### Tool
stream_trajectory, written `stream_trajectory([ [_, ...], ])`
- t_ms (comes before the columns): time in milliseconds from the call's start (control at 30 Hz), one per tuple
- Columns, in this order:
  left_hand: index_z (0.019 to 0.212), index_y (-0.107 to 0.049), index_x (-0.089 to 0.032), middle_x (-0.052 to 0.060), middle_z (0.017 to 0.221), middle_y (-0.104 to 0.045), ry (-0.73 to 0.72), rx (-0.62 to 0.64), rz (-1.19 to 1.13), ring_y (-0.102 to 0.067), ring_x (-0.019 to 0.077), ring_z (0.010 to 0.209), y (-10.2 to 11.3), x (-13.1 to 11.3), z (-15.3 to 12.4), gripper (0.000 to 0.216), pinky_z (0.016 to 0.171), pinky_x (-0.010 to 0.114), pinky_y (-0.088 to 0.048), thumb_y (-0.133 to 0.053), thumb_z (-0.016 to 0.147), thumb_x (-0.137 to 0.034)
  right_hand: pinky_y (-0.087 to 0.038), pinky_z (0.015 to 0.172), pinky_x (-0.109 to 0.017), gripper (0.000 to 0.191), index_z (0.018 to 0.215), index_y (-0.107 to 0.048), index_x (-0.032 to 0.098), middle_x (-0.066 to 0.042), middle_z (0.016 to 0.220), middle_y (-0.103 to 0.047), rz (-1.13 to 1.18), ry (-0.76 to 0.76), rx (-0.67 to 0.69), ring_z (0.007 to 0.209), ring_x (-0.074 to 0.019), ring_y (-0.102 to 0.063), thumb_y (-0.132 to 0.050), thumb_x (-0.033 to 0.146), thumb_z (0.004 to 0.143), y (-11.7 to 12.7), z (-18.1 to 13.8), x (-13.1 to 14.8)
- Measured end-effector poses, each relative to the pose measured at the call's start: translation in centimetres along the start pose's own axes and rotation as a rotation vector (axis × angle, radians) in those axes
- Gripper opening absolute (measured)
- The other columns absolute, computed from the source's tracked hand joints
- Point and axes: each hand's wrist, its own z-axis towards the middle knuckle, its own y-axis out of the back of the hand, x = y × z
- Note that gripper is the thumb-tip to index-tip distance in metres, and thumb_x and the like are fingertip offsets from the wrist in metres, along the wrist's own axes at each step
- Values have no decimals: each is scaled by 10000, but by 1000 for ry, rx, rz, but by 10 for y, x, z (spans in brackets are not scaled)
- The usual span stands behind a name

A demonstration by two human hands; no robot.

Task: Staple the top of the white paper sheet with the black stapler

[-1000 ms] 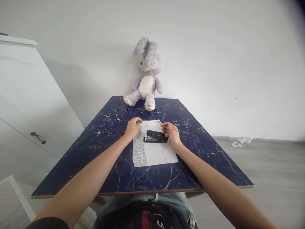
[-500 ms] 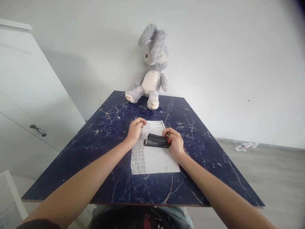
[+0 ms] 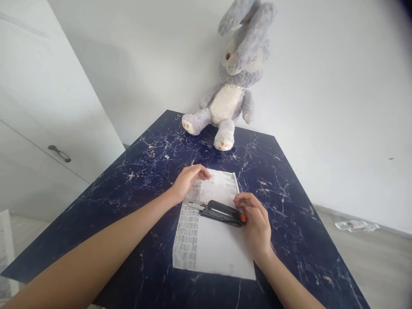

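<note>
A white sheet of paper (image 3: 212, 244) with printed text down its left side lies on the dark blue marble-patterned table (image 3: 283, 197). A black stapler (image 3: 219, 211) with an orange end rests across the paper's upper part. My left hand (image 3: 189, 181) presses on the paper's top left corner, fingers curled down onto it. My right hand (image 3: 254, 223) is at the stapler's orange right end, fingers closed around it.
A grey and white plush rabbit (image 3: 233, 81) sits against the wall at the table's far edge. A white cabinet with a dark handle (image 3: 59, 153) stands to the left. A crumpled clear plastic item (image 3: 354, 225) lies on the grey floor to the right.
The camera has moved closer and tipped down, so table and rabbit look larger. The stapler now lies more tilted on the paper. Both hands stay on the paper and the stapler.
</note>
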Motion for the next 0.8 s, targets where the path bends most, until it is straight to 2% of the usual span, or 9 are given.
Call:
stream_trajectory([
  [67, 886, -751, -129, 112, 922, -721, -7, 54, 13, -668, 218, 908, -2, 0, -1, 388, 900, 350, -499, -519, 995, -420, -492, 837, -342, 237, 1048, -669, 224, -69, 1027, -653, -143, 86, 115, 963, -237, -607, -499, 341, 932, 4, 2, 6],
  [167, 897, -755, -127, 121, 938, -718, -12, 85, -61, -667, 225, 936, -3, 0, -1, 386, 917, 357, -497, -524, 994, -420, -528, 933, -356, 285, 1146, -682, 250, -73, 1192, -671, -372, 200, 348, 1098, -261, -635, -679, 362, 884, 6, 7, 12],
  [300, 919, -751, -127, 128, 981, -716, 15, 71, -180, -670, 234, 993, -1, -3, 0, 367, 970, 374, -491, -527, 998, -407, -591, 880, -307, 286, 1181, -698, 265, -48, 1143, -730, -549, 235, 486, 1017, -229, -716, -677, 267, 896, 7, 9, 8],
  [367, 935, -744, -130, 133, 1020, -722, 57, 63, -247, -675, 247, 1041, 0, -3, 1, 352, 1015, 395, -480, -540, 995, -410, -612, 835, -289, 268, 1181, -707, 270, -35, 1100, -754, -590, 259, 446, 958, -220, -743, -651, 255, 919, 7, 6, 5],
  [433, 959, -729, -132, 145, 1084, -727, 123, 67, -335, -682, 265, 1087, 0, -4, 1, 347, 1040, 415, -475, -566, 986, -437, -619, 862, -308, 288, 1197, -711, 274, -29, 1089, -763, -621, 330, 295, 944, -228, -754, -667, 240, 915, 7, 4, 6],
  [500, 1016, -710, -137, 161, 1178, -718, 242, 109, -428, -698, 272, 1093, 0, -5, 0, 370, 1029, 429, -488, -575, 985, -481, -611, 919, -359, 341, 1221, -713, 281, -33, 1126, -756, -620, 454, 126, 981, -247, -750, -684, 178, 897, 6, 4, 10],
  [567, 1082, -694, -141, 179, 1225, -709, 398, 197, -496, -723, 266, 1053, -1, -6, -2, 443, 1020, 446, -506, -548, 993, -550, -594, 954, -426, 413, 1238, -719, 289, -41, 1196, -736, -605, 612, 38, 1064, -282, -727, -685, 101, 872, 5, 7, 17],
  [667, 1157, -683, -135, 194, 1162, -732, 526, 296, -511, -744, 271, 1032, -2, -7, -5, 508, 1041, 466, -514, -550, 982, -593, -571, 946, -485, 499, 1280, -711, 320, -35, 1261, -717, -679, 797, 34, 1172, -324, -682, -657, 49, 864, 5, 11, 21],
  [800, 1133, -704, -122, 173, 1108, -753, 503, 245, -413, -747, 263, 1056, -1, -7, -8, 384, 1080, 440, -512, -741, 909, -431, -522, 980, -494, 569, 1380, -638, 406, 17, 1273, -721, -978, 894, 22, 1191, -303, -674, -615, 74, 919, 8, 9, 13],
])
